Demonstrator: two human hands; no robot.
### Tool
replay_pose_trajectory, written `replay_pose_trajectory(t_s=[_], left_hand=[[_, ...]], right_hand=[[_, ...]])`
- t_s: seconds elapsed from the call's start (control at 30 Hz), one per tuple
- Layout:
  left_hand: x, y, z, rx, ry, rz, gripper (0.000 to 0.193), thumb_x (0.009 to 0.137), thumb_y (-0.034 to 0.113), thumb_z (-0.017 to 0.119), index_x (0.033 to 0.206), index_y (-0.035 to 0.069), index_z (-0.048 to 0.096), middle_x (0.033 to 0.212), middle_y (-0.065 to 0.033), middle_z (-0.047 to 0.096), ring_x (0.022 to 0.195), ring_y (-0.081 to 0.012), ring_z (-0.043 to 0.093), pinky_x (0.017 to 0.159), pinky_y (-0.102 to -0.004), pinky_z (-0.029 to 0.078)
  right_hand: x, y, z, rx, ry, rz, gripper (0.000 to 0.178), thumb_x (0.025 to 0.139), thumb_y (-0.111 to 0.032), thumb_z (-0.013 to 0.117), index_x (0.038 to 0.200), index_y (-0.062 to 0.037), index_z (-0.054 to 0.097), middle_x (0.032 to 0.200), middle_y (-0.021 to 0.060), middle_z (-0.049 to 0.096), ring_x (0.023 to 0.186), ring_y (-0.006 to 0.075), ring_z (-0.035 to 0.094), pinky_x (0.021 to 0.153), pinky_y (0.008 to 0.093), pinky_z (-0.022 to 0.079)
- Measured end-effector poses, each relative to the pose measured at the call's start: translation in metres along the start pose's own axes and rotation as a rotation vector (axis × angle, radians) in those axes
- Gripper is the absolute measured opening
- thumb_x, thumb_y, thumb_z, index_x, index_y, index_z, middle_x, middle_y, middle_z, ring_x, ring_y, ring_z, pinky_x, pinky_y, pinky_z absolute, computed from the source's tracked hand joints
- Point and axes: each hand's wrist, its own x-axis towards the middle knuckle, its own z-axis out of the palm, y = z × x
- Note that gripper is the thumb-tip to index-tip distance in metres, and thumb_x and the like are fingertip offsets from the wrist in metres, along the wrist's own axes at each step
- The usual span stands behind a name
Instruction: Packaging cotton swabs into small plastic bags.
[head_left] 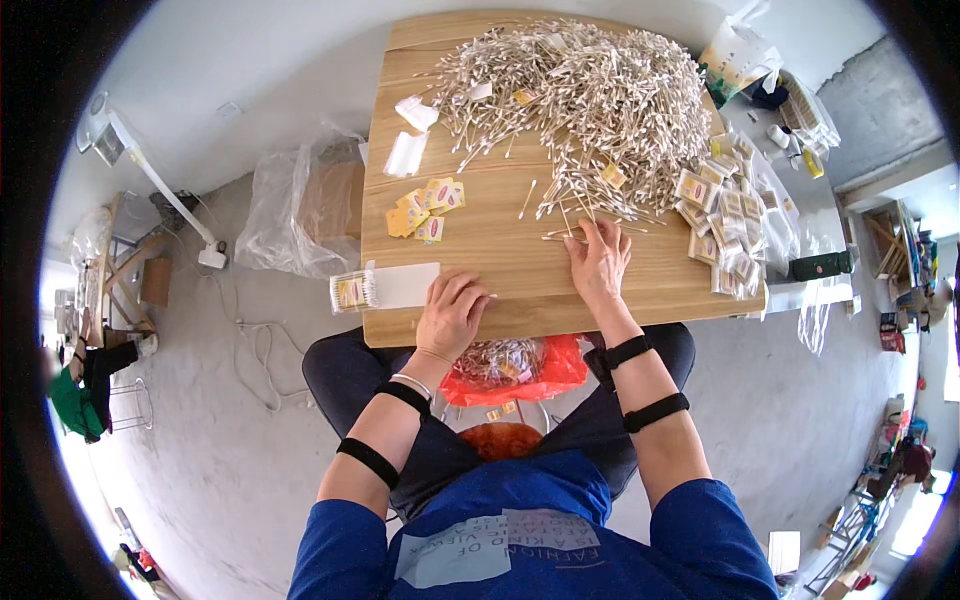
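Observation:
A large heap of cotton swabs (590, 100) covers the far part of the wooden table. At its near edge my right hand (600, 262) reaches into loose swabs, its fingers bent and pinching at a swab stick. My left hand (452, 315) rests near the table's front edge with curled fingers; a small white swab tip shows beside them, and the rest is hidden in the hand. Just left of it lies a white strip of card (408, 286). A filled clear packet of swabs (353, 291) with a yellow label sits at the strip's left end.
Yellow printed cards (428, 207) and white paper pieces (406, 153) lie at the table's left. Filled swab packets (735, 225) pile up at the right edge. Under the front edge, a red bag (562, 368) holds more swabs. A cable (262, 345) crosses the floor at left.

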Motion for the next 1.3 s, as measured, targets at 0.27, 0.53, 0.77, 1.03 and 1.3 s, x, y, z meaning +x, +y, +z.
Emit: replay_pose_trajectory(t_s=[0.27, 0.53, 0.77, 1.03, 1.3], left_hand=[[0.002, 0.003, 0.001, 0.018, -0.002, -0.020, 0.013, 0.079, 0.012, 0.069, 0.090, 0.009, 0.063, 0.107, -0.0060, 0.060, 0.106, -0.0294, 0.055, 0.091, -0.0404, 0.045], [0.000, 0.002, 0.003, -0.002, 0.049, -0.010, 0.014, 0.078, 0.012, 0.070, 0.090, 0.009, 0.063, 0.106, -0.0067, 0.061, 0.105, -0.0296, 0.055, 0.089, -0.0411, 0.047], [-0.001, -0.001, 0.004, 0.040, 0.053, -0.005, 0.014, 0.079, 0.012, 0.070, 0.090, 0.009, 0.061, 0.106, -0.0069, 0.060, 0.105, -0.0298, 0.056, 0.090, -0.0409, 0.047], [0.001, 0.003, 0.001, 0.030, 0.060, -0.013, 0.012, 0.079, 0.012, 0.069, 0.087, 0.009, 0.061, 0.104, -0.0064, 0.061, 0.104, -0.0291, 0.056, 0.089, -0.0404, 0.048], [-0.001, 0.004, 0.002, 0.017, 0.054, -0.018, 0.011, 0.078, 0.012, 0.070, 0.086, 0.008, 0.062, 0.104, -0.0063, 0.061, 0.104, -0.0286, 0.056, 0.090, -0.0399, 0.047]], right_hand=[[0.009, -0.023, 0.029, 0.343, -0.105, -0.223, 0.026, 0.082, -0.010, 0.065, 0.108, -0.0061, 0.064, 0.110, 0.0124, 0.054, 0.101, 0.0353, 0.049, 0.091, 0.0454, 0.041], [-0.043, -0.037, 0.001, -0.088, -0.154, -0.189, 0.058, 0.090, -0.031, 0.056, 0.132, 0.0077, 0.043, 0.145, 0.0219, 0.036, 0.137, 0.0369, 0.029, 0.113, 0.0465, 0.023], [-0.094, -0.045, -0.044, -0.115, -0.644, -0.782, 0.058, 0.091, -0.042, 0.052, 0.133, -0.0023, 0.049, 0.151, 0.0154, 0.031, 0.144, 0.0300, 0.020, 0.118, 0.0449, 0.013], [-0.052, -0.046, -0.037, 0.351, -0.557, -0.455, 0.020, 0.083, -0.015, 0.063, 0.101, -0.0067, 0.065, 0.102, 0.0126, 0.064, 0.097, 0.0337, 0.059, 0.079, 0.0405, 0.051], [0.010, -0.034, 0.024, 0.121, -0.141, -0.316, 0.033, 0.079, -0.010, 0.066, 0.111, -0.0110, 0.061, 0.112, 0.0070, 0.053, 0.106, 0.0330, 0.048, 0.090, 0.0445, 0.042]])
